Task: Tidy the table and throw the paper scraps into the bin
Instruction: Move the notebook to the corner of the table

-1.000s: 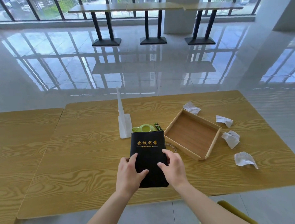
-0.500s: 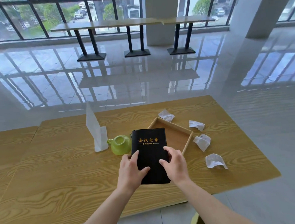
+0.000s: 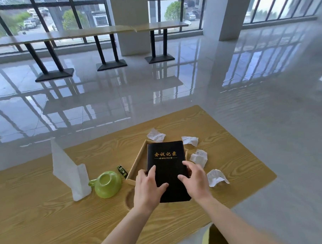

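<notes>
Both hands grip a black notebook (image 3: 167,169) over the wooden tray (image 3: 138,159): the left hand (image 3: 147,189) on its left edge, the right hand (image 3: 195,181) on its right. Four paper scraps (image 3: 217,177) lie on the table (image 3: 40,210), right of and beyond the tray. A green cup (image 3: 106,184) sits to the left.

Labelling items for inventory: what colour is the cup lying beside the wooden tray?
Light green, glossy; the cup shows clearly in the head view.

Left of the wooden tray (image 3: 138,160) we meet cup (image 3: 107,184) and napkin stand (image 3: 70,172); right, four paper scraps (image 3: 199,158); nearer, bare tabletop (image 3: 50,219).
</notes>
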Demonstrator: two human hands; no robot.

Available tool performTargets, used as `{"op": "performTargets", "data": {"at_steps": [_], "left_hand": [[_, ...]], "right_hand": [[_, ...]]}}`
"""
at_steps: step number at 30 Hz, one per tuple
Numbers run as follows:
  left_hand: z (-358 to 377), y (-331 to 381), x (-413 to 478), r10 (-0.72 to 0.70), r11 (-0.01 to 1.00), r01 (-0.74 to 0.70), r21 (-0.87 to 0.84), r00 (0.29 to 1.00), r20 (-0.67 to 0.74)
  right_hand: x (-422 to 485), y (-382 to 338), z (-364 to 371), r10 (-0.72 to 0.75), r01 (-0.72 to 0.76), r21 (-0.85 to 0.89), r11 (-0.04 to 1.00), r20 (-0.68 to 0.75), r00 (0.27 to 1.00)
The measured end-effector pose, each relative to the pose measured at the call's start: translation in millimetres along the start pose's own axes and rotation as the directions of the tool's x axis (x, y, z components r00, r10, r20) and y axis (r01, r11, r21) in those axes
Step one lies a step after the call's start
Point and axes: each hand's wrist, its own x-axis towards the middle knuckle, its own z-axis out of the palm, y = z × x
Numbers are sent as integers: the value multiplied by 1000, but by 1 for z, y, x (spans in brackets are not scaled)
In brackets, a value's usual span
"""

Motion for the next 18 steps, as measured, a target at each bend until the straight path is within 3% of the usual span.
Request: {"op": "performTargets", "data": {"at_steps": [9,18], "left_hand": [[14,19,54,130,991,-126,-44,985,110],[55,77,92,201,980,-194,-53,956,216]], "right_hand": [[28,1,-15,152,-159,-40,986,-129,980],[61,45,-59,251,-265,-43,963,-203,946]]}}
